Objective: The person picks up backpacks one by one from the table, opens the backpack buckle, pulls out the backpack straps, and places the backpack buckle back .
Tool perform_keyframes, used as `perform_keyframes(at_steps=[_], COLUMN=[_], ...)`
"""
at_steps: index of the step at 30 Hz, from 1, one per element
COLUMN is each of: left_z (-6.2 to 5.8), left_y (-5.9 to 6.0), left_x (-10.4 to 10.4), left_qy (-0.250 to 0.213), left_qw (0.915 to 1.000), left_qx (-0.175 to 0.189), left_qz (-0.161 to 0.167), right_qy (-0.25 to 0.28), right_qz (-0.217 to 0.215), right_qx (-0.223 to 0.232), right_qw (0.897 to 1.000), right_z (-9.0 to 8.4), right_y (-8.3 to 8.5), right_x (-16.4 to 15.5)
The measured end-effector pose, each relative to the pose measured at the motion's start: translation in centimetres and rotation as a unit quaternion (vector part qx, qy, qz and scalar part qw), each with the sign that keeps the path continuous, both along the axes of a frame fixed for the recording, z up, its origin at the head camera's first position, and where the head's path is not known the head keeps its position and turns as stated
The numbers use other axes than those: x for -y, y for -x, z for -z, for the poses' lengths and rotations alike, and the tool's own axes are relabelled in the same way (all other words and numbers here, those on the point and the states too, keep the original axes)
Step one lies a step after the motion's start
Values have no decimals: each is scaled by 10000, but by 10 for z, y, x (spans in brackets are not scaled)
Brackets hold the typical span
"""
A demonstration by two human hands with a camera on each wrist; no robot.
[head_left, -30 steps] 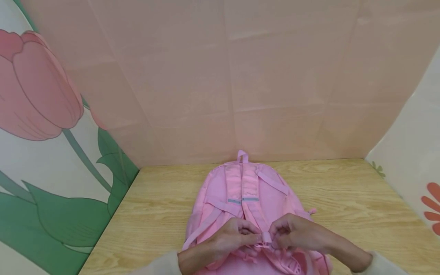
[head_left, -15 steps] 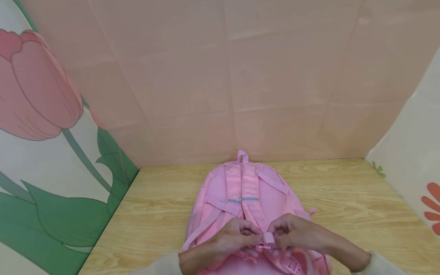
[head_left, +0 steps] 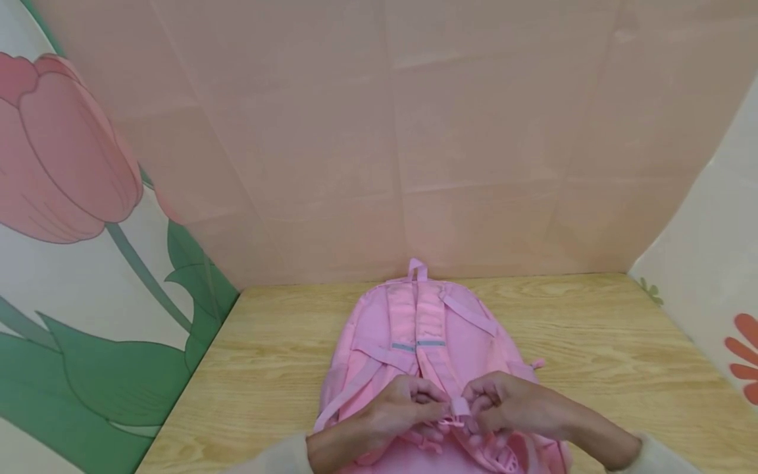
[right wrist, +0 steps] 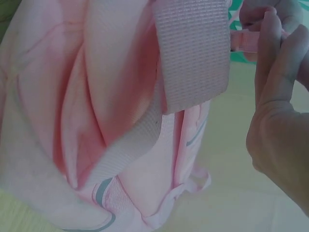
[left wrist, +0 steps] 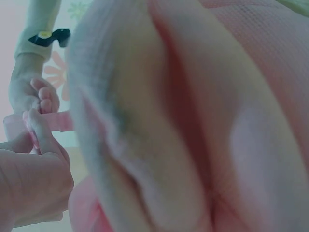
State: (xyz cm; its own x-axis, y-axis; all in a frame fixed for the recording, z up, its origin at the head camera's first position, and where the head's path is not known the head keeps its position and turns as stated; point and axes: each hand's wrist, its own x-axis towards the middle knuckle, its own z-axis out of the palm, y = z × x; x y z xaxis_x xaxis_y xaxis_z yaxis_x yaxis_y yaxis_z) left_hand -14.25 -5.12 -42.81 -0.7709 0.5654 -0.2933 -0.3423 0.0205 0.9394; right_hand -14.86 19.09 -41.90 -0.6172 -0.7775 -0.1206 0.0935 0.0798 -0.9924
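Your left hand (head_left: 403, 409) and right hand (head_left: 509, 405) meet over the lower half of the pink backpack (head_left: 417, 342), fingertips curled in from either side so that both pinch the same short run of pink webbing strap (head_left: 458, 408). Held between two pinches like this, the strap end stands up off the fabric instead of lying slack. In the right wrist view, your fingers (right wrist: 270, 53) close on the narrow strap near its tip, with a wider ribbed band (right wrist: 193, 53) hanging just beside them; the weave is coarse and flat, stiffer than the soft, puffed cloth of the bag body.

The backpack lies back-side up on the wooden table (head_left: 592, 336), its two padded shoulder straps (head_left: 417, 316) running side by side away from your hands toward the small carry loop (head_left: 417, 266) at its far end. Behind that loop rises a plain pink backdrop (head_left: 385, 131).
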Motion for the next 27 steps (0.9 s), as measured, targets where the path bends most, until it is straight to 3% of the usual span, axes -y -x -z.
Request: perform_keyframes(at_steps=[8, 19, 27], left_z=[-1, -1, -2], left_y=[0, 0, -1], left_x=[1, -1, 1], left_qy=[-33, 80, -1], left_qw=[10000, 9998, 9999], left_qx=[-28, -119, -94], left_qz=[6, 98, -45], right_qy=[67, -35, 273], right_qz=[10, 37, 157], right_qx=[158, -43, 193], right_qw=[9999, 10000, 9993], right_z=[1, -3, 1], right_y=[1, 1, 0], right_x=[0, 3, 5])
